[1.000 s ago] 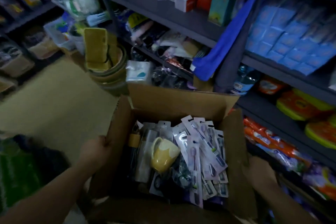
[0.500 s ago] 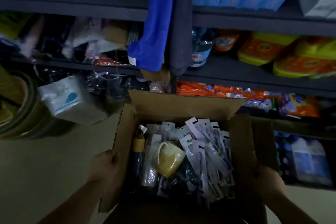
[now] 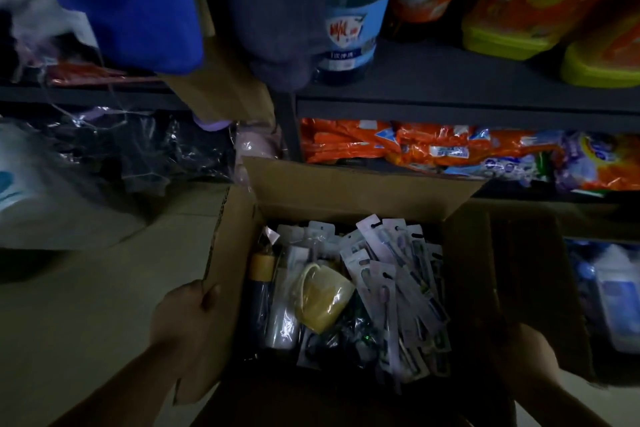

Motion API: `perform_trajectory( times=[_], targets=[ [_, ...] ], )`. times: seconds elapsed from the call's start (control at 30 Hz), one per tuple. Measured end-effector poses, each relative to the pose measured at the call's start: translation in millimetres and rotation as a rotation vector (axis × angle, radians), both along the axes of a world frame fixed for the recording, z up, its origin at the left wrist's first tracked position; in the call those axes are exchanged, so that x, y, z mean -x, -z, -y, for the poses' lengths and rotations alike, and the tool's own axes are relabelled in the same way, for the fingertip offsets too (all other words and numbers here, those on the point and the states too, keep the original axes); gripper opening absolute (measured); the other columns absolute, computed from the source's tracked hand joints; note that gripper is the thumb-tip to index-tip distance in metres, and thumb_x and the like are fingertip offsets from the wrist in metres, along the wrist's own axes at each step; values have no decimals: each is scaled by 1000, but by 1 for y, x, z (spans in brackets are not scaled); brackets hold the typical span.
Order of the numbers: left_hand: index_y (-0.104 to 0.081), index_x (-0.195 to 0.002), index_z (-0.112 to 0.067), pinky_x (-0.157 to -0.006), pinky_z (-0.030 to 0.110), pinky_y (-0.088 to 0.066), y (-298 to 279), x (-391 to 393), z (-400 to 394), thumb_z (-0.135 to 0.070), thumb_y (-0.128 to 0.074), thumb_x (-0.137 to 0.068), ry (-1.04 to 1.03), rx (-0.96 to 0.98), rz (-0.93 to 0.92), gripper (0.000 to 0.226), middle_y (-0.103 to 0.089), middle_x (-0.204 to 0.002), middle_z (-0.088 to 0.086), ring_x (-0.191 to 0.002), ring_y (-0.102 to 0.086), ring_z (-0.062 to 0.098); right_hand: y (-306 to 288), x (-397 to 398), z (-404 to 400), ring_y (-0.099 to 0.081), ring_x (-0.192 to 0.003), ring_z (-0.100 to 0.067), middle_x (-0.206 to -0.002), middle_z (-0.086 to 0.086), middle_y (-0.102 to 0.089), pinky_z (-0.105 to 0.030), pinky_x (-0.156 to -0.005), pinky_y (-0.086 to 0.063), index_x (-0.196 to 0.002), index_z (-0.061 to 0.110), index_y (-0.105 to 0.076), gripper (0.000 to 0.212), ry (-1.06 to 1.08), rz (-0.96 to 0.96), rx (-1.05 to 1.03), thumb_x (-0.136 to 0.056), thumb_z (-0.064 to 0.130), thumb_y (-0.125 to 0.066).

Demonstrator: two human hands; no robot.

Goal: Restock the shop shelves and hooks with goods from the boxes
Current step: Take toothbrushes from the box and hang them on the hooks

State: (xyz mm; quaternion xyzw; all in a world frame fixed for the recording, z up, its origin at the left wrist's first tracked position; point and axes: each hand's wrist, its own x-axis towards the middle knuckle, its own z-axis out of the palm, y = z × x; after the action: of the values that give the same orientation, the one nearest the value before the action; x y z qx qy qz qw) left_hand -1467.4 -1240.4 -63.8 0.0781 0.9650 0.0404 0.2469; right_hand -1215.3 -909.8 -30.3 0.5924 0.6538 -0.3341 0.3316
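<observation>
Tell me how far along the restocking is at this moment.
Early stage. Done: nothing visibly unpacked; the cardboard box is open and looks full, with carded toothbrush packs and a yellow mug inside. In hand: the left hand grips the box's left flap and the right hand holds its right side, in front of the shelves. Left: taking the goods out and placing them on shelves and hooks.

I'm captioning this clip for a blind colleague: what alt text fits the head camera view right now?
Two hands, left hand and right hand, grip the side flaps of an open cardboard box holding carded toothbrush packs and a yellow mug. Behind it stand dim shop shelves with a water bottle and orange packets.
</observation>
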Motion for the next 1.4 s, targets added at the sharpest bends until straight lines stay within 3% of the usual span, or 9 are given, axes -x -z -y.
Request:
perform_trajectory(
  times=[0.17, 0.43, 0.63, 0.77, 0.9, 1.0, 1.13, 1.23, 1.4],
  targets=[
    [-58, -81, -1, -71, 35, -42, 24, 8, -8, -31, -46, -98, -52, 5, -18, 37, -62, -84, 17, -78, -56, 30, 34, 7, -5, -57, -72, -16, -78, -4, -56, -28, -61, -46, -88, 11, -55, 12, -154, -28, -139, -95, 20, -51],
    [-57, -81, 0, -67, 35, -40, 51, 20, -13, -32, -46, -98, -26, 28, -62, 38, -62, -83, 22, -81, -59, 37, 44, 17, -5, -61, -75, -27, -78, -9, -59, -49, -76, -54, -76, 22, -51, 20, -102, -226, -150, -95, 27, -51],
    [-60, -90, -2, -68, 35, -43, 54, 14, -7, -37, -44, -98, -89, 38, 21, 40, -64, -89, 19, -79, -57, 33, 56, 6, -3, -59, -67, -19, -74, -5, -58, -32, -58, -50, -89, 10, -57, 20, -147, -198, -151, -96, 28, -49],
    [-57, -111, -2, -73, 34, -41, 43, 15, -10, -32, -46, -97, -195, 5, 115, 35, -61, -109, 21, -92, -57, 36, 57, 4, -4, -56, -67, -13, -77, 0, -56, -22, -51, -41, -98, 11, -56, 18, -141, -208, -168, -96, 28, -51],
    [-44, -132, 0, -84, 47, -43, 20, 0, -11, -13, -60, -88, -129, -100, -71, 48, -44, -127, 28, -106, -49, 45, 47, 2, 3, -45, -115, -26, -124, -10, -52, -38, -93, -40, -130, 14, -49, 48, -320, -233, -400, -87, 35, -56],
    [-49, -128, 2, -76, 50, -48, 2, -23, -18, -3, -68, -79, 103, -188, -226, 53, -50, -116, 32, -93, -55, 49, 23, 7, 24, -34, -120, -23, -132, -12, -44, -36, -101, -31, -137, 14, -43, 53, -398, -413, -500, -88, 26, -60],
    [-54, -128, -9, -60, 24, -42, 1, -56, -40, -11, -67, -84, 209, -318, -9, 45, -67, -108, 15, -83, -65, 27, 20, 23, 59, -40, -126, -14, -138, 1, -40, -33, -106, -39, -141, 25, -37, 53, -416, -541, -173, -92, 26, -57],
    [-49, -132, -12, -69, 10, -37, 28, -74, -56, -13, -64, -87, 148, -422, 161, 47, -61, -120, 7, -95, -60, 15, 46, 40, 69, -35, -136, -17, -146, 0, -34, -34, -112, -33, -145, 24, -30, 57, -352, -502, -17, -93, 25, -55],
    [-47, -127, -19, -62, 17, -42, 75, -85, -87, -14, -61, -89, 11, -478, 357, 41, -57, -118, -1, -83, -58, 10, 110, 68, 54, -18, -145, -21, -156, -7, -20, -33, -117, -18, -151, 17, -15, 68, -373, -336, -100, -94, 31, -50]
  ],
)
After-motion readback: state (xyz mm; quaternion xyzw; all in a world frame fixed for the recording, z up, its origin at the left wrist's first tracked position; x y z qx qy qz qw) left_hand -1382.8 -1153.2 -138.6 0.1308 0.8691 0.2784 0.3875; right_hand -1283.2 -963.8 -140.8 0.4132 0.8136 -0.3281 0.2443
